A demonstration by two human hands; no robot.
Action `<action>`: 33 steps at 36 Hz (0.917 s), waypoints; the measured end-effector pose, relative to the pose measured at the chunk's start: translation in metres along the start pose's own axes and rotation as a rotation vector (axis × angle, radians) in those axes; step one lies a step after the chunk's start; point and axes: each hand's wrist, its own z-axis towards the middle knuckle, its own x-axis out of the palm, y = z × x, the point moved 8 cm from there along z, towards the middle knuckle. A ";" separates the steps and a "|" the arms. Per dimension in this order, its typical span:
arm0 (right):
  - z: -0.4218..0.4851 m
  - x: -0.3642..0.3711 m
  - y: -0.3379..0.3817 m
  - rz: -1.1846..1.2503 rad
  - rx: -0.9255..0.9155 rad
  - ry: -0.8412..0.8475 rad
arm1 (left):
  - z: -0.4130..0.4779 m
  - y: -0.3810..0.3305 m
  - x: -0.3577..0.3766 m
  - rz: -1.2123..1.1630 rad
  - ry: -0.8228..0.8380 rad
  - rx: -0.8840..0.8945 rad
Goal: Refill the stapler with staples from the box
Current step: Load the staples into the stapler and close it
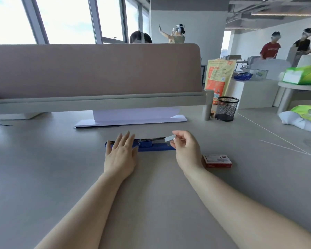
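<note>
We are filling the stapler with new staples. The long blue stapler is lying flat on the gray tabletop, in the middle of the frame, and it is opened up so its metal track is showing along the top.

Our left hand is resting on the left end of the stapler. Its fingers are spread flat and pressing down, so we think it is keeping the stapler from sliding.

Our right hand is hanging just over the right end of the stapler. Its fingers are pinching a small silver strip of staples between the thumb and the first finger. The strip is tilting a little, with one end pointing left toward the track.

The little red box is sitting on the tabletop at the lower right of the stapler, just beside our right wrist. We cannot tell if it is open or closed.

So we are at the step of putting the strip in. Next, we think the strip needs turning until it lines up with the track, legs pointing down. Then it needs lowering gently into the track, while the left hand is holding the stapler still. After that the top needs closing.
</note>
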 end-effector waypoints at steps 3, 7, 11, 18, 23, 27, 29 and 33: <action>0.001 0.001 -0.003 0.055 -0.002 0.008 | 0.003 0.002 0.010 0.025 0.066 0.009; 0.000 0.002 -0.003 0.124 0.010 0.015 | 0.003 0.003 0.009 0.008 0.067 -0.001; 0.001 -0.001 -0.003 0.089 0.001 -0.016 | 0.000 0.003 -0.002 -0.067 0.003 -0.028; 0.001 0.000 0.000 -0.010 -0.027 0.011 | -0.007 0.002 -0.012 -0.055 -0.039 0.004; 0.000 0.001 -0.001 -0.012 -0.007 0.038 | -0.008 0.002 -0.014 -0.117 -0.067 0.020; 0.001 0.004 -0.004 -0.035 0.020 0.072 | -0.007 0.004 -0.015 -0.165 -0.071 0.020; 0.001 0.005 -0.004 -0.050 0.024 0.087 | -0.007 0.005 -0.017 -0.182 -0.080 0.019; 0.000 0.007 -0.006 -0.050 0.026 0.106 | -0.006 0.006 -0.018 -0.192 -0.091 0.021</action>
